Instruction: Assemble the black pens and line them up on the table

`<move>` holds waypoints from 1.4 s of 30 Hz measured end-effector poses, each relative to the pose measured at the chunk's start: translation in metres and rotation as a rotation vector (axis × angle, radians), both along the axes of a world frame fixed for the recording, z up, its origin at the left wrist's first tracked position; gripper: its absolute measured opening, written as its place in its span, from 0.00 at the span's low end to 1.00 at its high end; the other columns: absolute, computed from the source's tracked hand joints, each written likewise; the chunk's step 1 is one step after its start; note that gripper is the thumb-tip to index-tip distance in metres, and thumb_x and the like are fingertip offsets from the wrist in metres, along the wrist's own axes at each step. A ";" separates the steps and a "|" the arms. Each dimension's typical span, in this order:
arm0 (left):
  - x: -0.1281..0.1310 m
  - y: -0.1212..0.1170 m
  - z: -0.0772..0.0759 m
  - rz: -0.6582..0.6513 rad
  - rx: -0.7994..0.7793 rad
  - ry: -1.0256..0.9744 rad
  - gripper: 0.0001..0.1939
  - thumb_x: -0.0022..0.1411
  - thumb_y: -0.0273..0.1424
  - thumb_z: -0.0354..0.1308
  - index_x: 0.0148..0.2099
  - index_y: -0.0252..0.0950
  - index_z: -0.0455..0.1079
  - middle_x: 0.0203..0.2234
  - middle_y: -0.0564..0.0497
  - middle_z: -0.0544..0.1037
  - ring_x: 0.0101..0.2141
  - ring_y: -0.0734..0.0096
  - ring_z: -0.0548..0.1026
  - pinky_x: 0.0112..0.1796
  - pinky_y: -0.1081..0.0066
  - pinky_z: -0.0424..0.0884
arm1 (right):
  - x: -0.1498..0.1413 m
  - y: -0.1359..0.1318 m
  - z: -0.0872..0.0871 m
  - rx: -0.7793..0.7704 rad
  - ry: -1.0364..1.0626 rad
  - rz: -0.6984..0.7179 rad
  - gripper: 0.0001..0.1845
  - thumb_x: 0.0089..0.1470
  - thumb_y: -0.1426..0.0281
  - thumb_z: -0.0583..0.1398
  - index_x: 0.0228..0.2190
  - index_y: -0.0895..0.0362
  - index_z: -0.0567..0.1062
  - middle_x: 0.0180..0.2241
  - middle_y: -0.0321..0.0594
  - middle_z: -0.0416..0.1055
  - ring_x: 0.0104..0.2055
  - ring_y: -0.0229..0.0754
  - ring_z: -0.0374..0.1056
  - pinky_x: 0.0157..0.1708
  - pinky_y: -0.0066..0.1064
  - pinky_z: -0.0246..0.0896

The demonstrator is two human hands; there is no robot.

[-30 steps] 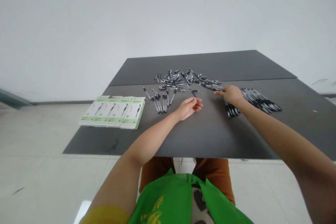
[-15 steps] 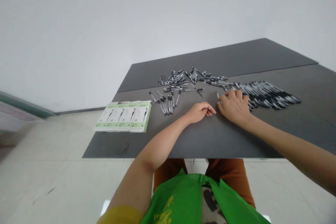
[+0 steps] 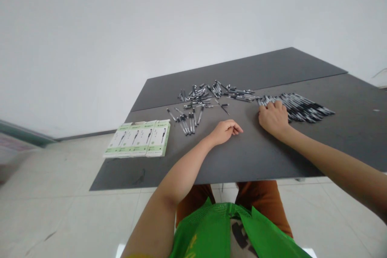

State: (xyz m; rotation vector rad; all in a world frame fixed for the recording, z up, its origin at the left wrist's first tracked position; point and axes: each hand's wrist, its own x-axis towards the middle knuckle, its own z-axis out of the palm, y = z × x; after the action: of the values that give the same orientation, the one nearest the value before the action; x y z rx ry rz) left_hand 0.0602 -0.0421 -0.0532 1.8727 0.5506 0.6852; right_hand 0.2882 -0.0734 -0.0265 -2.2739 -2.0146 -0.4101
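Observation:
My left hand (image 3: 224, 131) rests on the dark table (image 3: 242, 157) with its fingers loosely curled and nothing seen in it. My right hand (image 3: 273, 117) lies palm down to its right, fingers stretched forward so the tips touch the left end of a long row of black pens (image 3: 298, 107). A loose heap of pens (image 3: 211, 92) lies behind both hands. A small group of pens (image 3: 187, 121) lies side by side left of my left hand.
Green-and-white flat boxes (image 3: 138, 138) lie in a row near the table's left edge. A second dark table panel (image 3: 242, 70) adjoins at the back, against a white wall. Tiled floor surrounds the table. My green top and brown trousers show below.
My right hand slid from the near end of the pen heap over to the left end of the pen row and flattened. My left hand stayed nearly still. The camera view shifted.

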 end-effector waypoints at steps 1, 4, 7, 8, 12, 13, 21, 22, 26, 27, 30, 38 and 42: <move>0.000 0.000 -0.001 -0.002 0.011 0.002 0.20 0.58 0.13 0.42 0.36 0.30 0.76 0.33 0.49 0.76 0.30 0.81 0.73 0.37 0.76 0.72 | -0.001 -0.002 0.001 -0.002 -0.004 -0.008 0.24 0.62 0.68 0.47 0.45 0.67 0.77 0.47 0.65 0.70 0.54 0.64 0.57 0.47 0.49 0.52; 0.001 0.001 -0.003 -0.015 0.031 0.012 0.20 0.58 0.13 0.42 0.36 0.30 0.76 0.33 0.49 0.75 0.30 0.81 0.74 0.37 0.77 0.72 | -0.010 -0.005 0.010 -0.022 -0.035 -0.019 0.24 0.61 0.66 0.48 0.43 0.66 0.79 0.46 0.64 0.70 0.54 0.64 0.57 0.46 0.47 0.52; 0.002 0.003 -0.005 -0.030 0.031 0.022 0.20 0.59 0.14 0.42 0.36 0.30 0.76 0.34 0.49 0.75 0.30 0.82 0.74 0.37 0.77 0.72 | -0.023 0.002 0.022 -0.017 -0.060 0.010 0.24 0.61 0.65 0.49 0.42 0.66 0.80 0.46 0.64 0.70 0.54 0.63 0.56 0.47 0.47 0.51; 0.002 0.003 -0.006 -0.029 0.029 0.023 0.20 0.59 0.14 0.42 0.36 0.30 0.76 0.34 0.49 0.75 0.30 0.82 0.74 0.37 0.77 0.72 | -0.026 0.009 0.026 -0.006 -0.062 0.024 0.24 0.60 0.66 0.49 0.42 0.66 0.80 0.46 0.64 0.70 0.54 0.63 0.56 0.47 0.47 0.51; 0.001 0.003 -0.006 -0.022 0.047 0.021 0.20 0.58 0.13 0.42 0.36 0.29 0.76 0.34 0.49 0.75 0.31 0.82 0.74 0.37 0.77 0.73 | -0.031 0.047 0.033 0.054 -0.066 0.059 0.23 0.60 0.68 0.49 0.42 0.67 0.79 0.48 0.63 0.69 0.54 0.62 0.55 0.48 0.49 0.49; 0.001 0.002 -0.006 -0.024 0.053 0.019 0.20 0.58 0.13 0.42 0.36 0.29 0.76 0.34 0.48 0.75 0.31 0.81 0.74 0.37 0.77 0.73 | -0.029 0.058 0.034 0.063 -0.069 0.067 0.22 0.59 0.68 0.49 0.42 0.67 0.79 0.48 0.62 0.68 0.54 0.62 0.55 0.48 0.49 0.48; 0.001 0.001 -0.005 -0.039 0.050 0.010 0.21 0.57 0.13 0.42 0.36 0.30 0.76 0.34 0.48 0.75 0.31 0.80 0.74 0.37 0.76 0.73 | -0.013 0.102 0.020 -0.070 -0.114 0.239 0.24 0.55 0.63 0.52 0.43 0.68 0.77 0.48 0.63 0.69 0.56 0.63 0.55 0.52 0.54 0.46; 0.001 0.001 -0.005 -0.043 0.049 0.010 0.21 0.57 0.13 0.42 0.36 0.30 0.76 0.34 0.49 0.75 0.31 0.80 0.74 0.37 0.76 0.73 | -0.012 0.104 0.017 -0.098 -0.114 0.243 0.25 0.55 0.64 0.52 0.44 0.69 0.76 0.48 0.64 0.70 0.55 0.63 0.56 0.51 0.53 0.47; 0.002 0.003 -0.006 -0.042 0.043 0.011 0.21 0.56 0.13 0.42 0.36 0.30 0.76 0.34 0.49 0.75 0.30 0.81 0.74 0.37 0.76 0.72 | -0.014 0.114 0.008 -0.237 -0.102 0.225 0.24 0.55 0.67 0.51 0.45 0.69 0.77 0.44 0.64 0.74 0.52 0.62 0.62 0.51 0.54 0.48; 0.002 0.003 -0.007 -0.043 0.036 0.012 0.21 0.57 0.13 0.42 0.36 0.30 0.76 0.33 0.49 0.75 0.30 0.80 0.74 0.37 0.76 0.71 | -0.016 0.116 0.008 -0.272 -0.106 0.213 0.23 0.54 0.68 0.51 0.45 0.68 0.77 0.43 0.63 0.75 0.51 0.62 0.64 0.51 0.54 0.48; 0.003 0.003 -0.008 -0.039 -0.030 -0.010 0.19 0.58 0.14 0.44 0.36 0.30 0.76 0.33 0.48 0.76 0.30 0.80 0.74 0.37 0.74 0.71 | -0.024 0.119 0.011 -0.386 -0.151 0.175 0.21 0.55 0.68 0.51 0.42 0.65 0.79 0.42 0.61 0.76 0.49 0.60 0.68 0.50 0.52 0.48; -0.002 0.025 -0.006 0.275 -0.653 -0.496 0.10 0.59 0.23 0.60 0.44 0.32 0.73 0.42 0.45 0.78 0.38 0.75 0.76 0.41 0.72 0.71 | -0.049 0.085 0.027 -0.392 0.034 0.370 0.22 0.62 0.64 0.45 0.41 0.63 0.74 0.41 0.57 0.77 0.45 0.55 0.71 0.46 0.44 0.51; -0.014 0.038 0.001 0.322 -0.793 -0.655 0.08 0.62 0.31 0.60 0.43 0.33 0.74 0.44 0.45 0.79 0.42 0.71 0.77 0.44 0.70 0.70 | -0.076 0.053 0.030 -0.314 0.201 0.432 0.21 0.63 0.64 0.43 0.43 0.60 0.72 0.39 0.52 0.78 0.42 0.51 0.72 0.45 0.41 0.50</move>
State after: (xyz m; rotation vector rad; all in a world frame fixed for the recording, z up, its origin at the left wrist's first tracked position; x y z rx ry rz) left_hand 0.0459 -0.0040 -0.0522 0.7642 0.5741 1.0424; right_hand 0.2125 -0.0201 0.0035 -1.8365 -2.5050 0.1716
